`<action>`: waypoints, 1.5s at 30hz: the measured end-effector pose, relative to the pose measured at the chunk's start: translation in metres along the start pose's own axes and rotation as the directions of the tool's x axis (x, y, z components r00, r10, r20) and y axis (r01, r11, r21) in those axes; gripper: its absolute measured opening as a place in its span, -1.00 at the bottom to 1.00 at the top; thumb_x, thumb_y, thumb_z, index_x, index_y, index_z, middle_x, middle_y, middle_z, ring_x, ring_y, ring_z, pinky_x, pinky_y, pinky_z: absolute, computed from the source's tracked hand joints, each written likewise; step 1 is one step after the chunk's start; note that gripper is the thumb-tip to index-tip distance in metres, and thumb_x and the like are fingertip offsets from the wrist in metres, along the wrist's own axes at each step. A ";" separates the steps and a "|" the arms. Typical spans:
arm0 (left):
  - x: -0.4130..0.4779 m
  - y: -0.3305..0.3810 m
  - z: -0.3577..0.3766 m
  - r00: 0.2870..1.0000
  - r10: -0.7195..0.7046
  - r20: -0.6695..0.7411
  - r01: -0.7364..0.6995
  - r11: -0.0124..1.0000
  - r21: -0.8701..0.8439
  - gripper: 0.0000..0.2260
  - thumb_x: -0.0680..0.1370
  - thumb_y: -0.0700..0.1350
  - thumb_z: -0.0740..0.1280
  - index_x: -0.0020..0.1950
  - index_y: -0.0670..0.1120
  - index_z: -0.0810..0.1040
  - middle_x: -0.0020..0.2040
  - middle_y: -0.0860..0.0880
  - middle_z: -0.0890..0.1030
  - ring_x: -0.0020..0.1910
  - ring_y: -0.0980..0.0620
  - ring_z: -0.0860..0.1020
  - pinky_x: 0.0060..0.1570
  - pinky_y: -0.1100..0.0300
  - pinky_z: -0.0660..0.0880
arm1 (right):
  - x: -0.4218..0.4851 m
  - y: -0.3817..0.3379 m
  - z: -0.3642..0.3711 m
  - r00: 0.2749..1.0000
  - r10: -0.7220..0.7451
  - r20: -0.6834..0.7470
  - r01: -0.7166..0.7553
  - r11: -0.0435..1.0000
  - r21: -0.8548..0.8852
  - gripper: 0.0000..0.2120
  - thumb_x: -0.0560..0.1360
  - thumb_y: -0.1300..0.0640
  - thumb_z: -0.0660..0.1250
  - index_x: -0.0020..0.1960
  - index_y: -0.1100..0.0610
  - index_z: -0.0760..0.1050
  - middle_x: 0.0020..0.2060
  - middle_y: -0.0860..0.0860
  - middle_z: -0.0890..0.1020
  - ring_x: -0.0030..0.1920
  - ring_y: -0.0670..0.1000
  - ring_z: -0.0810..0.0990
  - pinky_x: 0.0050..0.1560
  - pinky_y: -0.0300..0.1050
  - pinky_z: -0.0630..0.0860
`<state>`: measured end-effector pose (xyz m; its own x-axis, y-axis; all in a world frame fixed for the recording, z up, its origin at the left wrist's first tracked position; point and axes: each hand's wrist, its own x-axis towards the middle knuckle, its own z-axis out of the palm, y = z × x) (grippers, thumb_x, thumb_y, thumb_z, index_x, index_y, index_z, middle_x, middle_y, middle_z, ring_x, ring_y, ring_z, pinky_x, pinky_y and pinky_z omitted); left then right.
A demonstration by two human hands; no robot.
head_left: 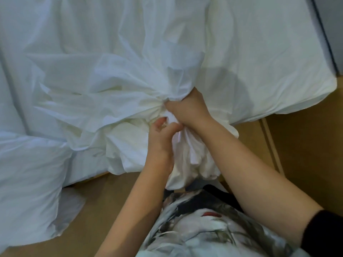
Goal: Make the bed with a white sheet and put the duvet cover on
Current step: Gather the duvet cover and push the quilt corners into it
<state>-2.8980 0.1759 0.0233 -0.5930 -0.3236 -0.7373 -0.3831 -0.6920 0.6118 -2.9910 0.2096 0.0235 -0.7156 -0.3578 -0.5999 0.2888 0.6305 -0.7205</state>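
While you stand at the near edge of the bed [259,52], both your hands hold a thin white cloth [130,80]. It is soft and full of creases. It is pulled into a tight bunch at the bed's edge, and folds fan out from the bunch like rays. Your right hand [187,108] is a fist closed round the neck of the bunch. Your left hand [161,134] is just below it, with curled fingers pinching the cloth. A lumpy tail of cloth hangs down between your arms. Whether this cloth is the sheet or the cover, the view does not tell.

To the right the bed top is smooth and white, with a rounded corner. A puffy white bundle [27,182] sags at the left, down to the brown floor [306,154]. A thin pale wood strip [272,145] runs along the floor. Your shirt [204,234], grey with black patches, hides the floor near you. Your right arm ends in a black sleeve [323,232].
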 end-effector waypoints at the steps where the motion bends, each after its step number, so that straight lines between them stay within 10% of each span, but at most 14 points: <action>1: -0.001 -0.001 -0.005 0.999 -0.012 0.051 0.016 0.997 -0.079 -0.85 0.30 -0.26 0.36 -0.15 -0.18 0.53 -0.19 -0.11 0.61 -0.13 -0.08 0.60 -0.07 0.07 0.55 | -0.001 0.001 0.001 0.999 0.018 -0.044 -0.015 0.998 0.068 -0.86 0.41 0.12 0.37 -0.22 0.04 0.41 -0.27 -0.06 0.55 -0.11 0.08 0.59 -0.14 -0.11 0.49; 6: 0.011 0.009 -0.019 0.944 -0.101 0.314 -0.136 0.749 0.649 -0.81 0.39 -0.17 0.48 -0.07 0.02 0.56 -0.22 0.24 0.66 -0.12 0.23 0.63 -0.21 0.43 0.50 | -0.001 -0.007 0.002 0.996 -0.066 -0.061 0.068 0.997 0.031 -0.76 0.41 0.16 0.31 -0.34 0.00 0.29 -0.41 -0.11 0.44 -0.38 -0.07 0.44 -0.39 -0.22 0.32; 13: 0.016 -0.015 0.018 0.995 -0.051 -0.081 0.073 0.950 0.304 -0.84 0.47 -0.30 0.36 -0.20 -0.05 0.48 -0.51 0.13 0.59 -0.33 0.11 0.60 -0.50 0.38 0.46 | 0.004 -0.011 -0.012 0.991 0.112 0.077 -0.135 0.860 0.492 -0.88 0.39 0.22 0.43 -0.07 0.16 0.57 -0.17 0.02 0.65 -0.13 0.01 0.63 -0.13 -0.24 0.52; 18: 0.010 -0.013 0.011 1.000 -0.005 0.002 0.004 0.864 0.503 -0.81 0.28 -0.32 0.31 -0.20 -0.07 0.52 -0.39 0.09 0.62 -0.32 0.14 0.62 -0.38 0.30 0.53 | -0.017 0.024 -0.031 0.974 -0.059 0.220 -0.068 0.846 0.529 -0.58 0.46 0.06 0.42 0.28 0.07 0.43 0.13 -0.05 0.60 0.11 -0.12 0.59 0.18 -0.17 0.52; 22: 0.009 -0.005 0.006 0.999 -0.013 0.029 -0.002 0.880 0.475 -0.62 0.16 -0.25 0.37 -0.05 -0.04 0.57 -0.15 -0.02 0.67 -0.11 -0.04 0.65 -0.15 0.08 0.60 | -0.040 0.067 -0.041 0.992 0.124 -0.037 -0.096 0.896 0.434 -0.58 0.47 -0.12 0.32 0.23 0.09 0.42 0.10 -0.01 0.57 0.11 -0.05 0.56 0.13 -0.09 0.51; 27: 0.014 -0.015 0.011 0.997 -0.079 0.000 0.064 0.813 0.578 -0.73 0.29 -0.23 0.52 -0.08 0.00 0.61 -0.17 0.07 0.70 -0.15 0.07 0.66 -0.27 0.31 0.57 | -0.054 0.087 -0.035 0.982 0.105 0.158 -0.170 0.855 0.489 -0.74 0.60 -0.07 0.12 0.08 -0.02 0.54 0.02 -0.08 0.64 0.11 -0.13 0.57 0.22 -0.17 0.44; 31: 0.018 -0.008 0.015 0.993 -0.117 -0.024 0.105 0.764 0.637 -0.65 0.20 -0.25 0.40 -0.02 -0.17 0.60 -0.09 -0.13 0.66 -0.07 -0.11 0.63 -0.12 0.04 0.60 | -0.054 0.087 -0.040 0.986 0.042 0.164 -0.142 0.735 0.663 -0.60 0.48 0.03 0.06 0.11 0.20 0.53 0.12 0.22 0.58 0.22 0.15 0.51 0.30 0.13 0.39; 37: 0.016 0.014 0.020 0.980 -0.089 0.177 -0.061 0.712 0.700 -0.73 0.33 -0.22 0.47 -0.15 0.10 0.49 -0.30 0.19 0.60 -0.32 0.40 0.54 -0.42 0.51 0.43 | -0.048 0.089 -0.051 0.986 0.074 0.149 -0.139 0.860 0.491 -0.87 0.57 0.09 0.23 0.03 -0.04 0.54 -0.10 -0.09 0.68 0.00 -0.10 0.63 -0.13 -0.29 0.55; 45: 0.021 0.018 0.043 0.952 -0.203 0.229 0.048 0.839 0.542 -0.64 0.19 -0.22 0.39 -0.03 -0.03 0.58 -0.18 0.01 0.68 -0.09 -0.04 0.65 -0.06 0.08 0.59 | -0.029 0.062 -0.074 0.956 0.013 -0.292 0.109 0.911 0.398 -0.87 0.51 0.29 0.26 -0.19 0.30 0.50 -0.27 0.17 0.61 -0.25 -0.03 0.54 -0.22 -0.12 0.48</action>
<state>-2.9475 0.1847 0.0313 -0.6492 -0.0198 -0.7604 -0.7340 -0.2459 0.6331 -2.9996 0.3098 0.0218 -0.8661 -0.1326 -0.4819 0.4383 0.2618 -0.8599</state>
